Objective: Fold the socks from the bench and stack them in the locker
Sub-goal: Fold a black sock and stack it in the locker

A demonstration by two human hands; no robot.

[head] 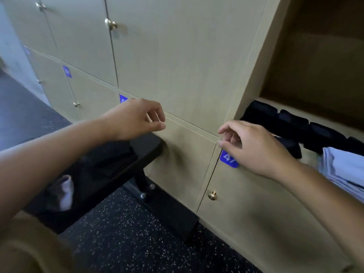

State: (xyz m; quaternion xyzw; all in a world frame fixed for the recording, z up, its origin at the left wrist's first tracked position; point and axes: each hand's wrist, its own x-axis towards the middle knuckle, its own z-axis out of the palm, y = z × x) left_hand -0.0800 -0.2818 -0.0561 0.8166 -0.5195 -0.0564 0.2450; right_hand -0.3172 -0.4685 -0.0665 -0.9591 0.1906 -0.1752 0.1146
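Observation:
Several folded black socks (291,123) lie in a row on the shelf of the open locker (307,71) at the right. My right hand (254,146) hovers just left of them with loosely curled fingers and holds nothing. My left hand (136,119) hangs in front of the closed locker doors, fingers loosely curled, also empty. Below my left forearm stands the black bench (137,146) with dark socks (104,164) on it and a white sock (66,192) at its near end.
Folded light-blue cloth (342,170) lies in the locker at the right edge. Closed beige locker doors (177,56) with brass knobs (212,195) and blue number plates (228,159) fill the wall. The floor (128,243) is dark and speckled.

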